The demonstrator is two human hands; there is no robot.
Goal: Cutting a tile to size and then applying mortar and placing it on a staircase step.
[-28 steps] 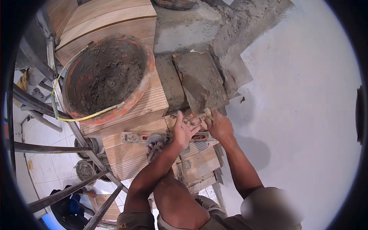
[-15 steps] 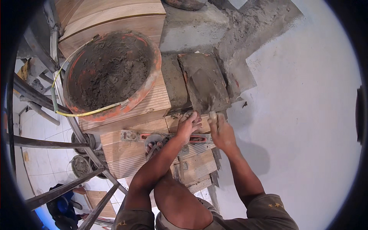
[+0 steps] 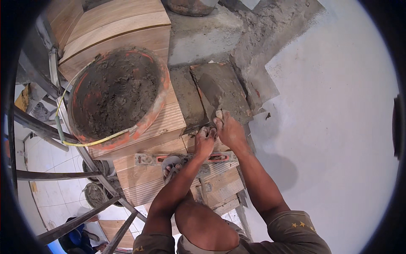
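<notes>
My right hand [image 3: 230, 131] is closed round the handle of a trowel [image 3: 210, 89]. Its mortar-smeared blade rests over the left part of a mortar-covered slab [image 3: 234, 91] on the stair step. Just left of it, my left hand [image 3: 205, 142] has its fingers curled together by the slab's front edge; whatever they may pinch is hidden. A large orange-rimmed tub [image 3: 163, 97] of grey mortar [image 3: 120, 86] stands on the wood-look tiled step to the left.
Below my hands, a spirit level [image 3: 146, 159] lies across the tiled tread beside my sandalled foot [image 3: 172, 166]. A metal railing [image 3: 59, 175] runs along the left, with buckets [image 3: 95, 194] and a person [image 3: 78, 237] beyond it. A white wall [image 3: 334, 127] borders the right.
My right hand has drawn the trowel leftward over the slab, closer to my left hand. The left hand stays near the slab's front edge. The whole view has shifted slightly.
</notes>
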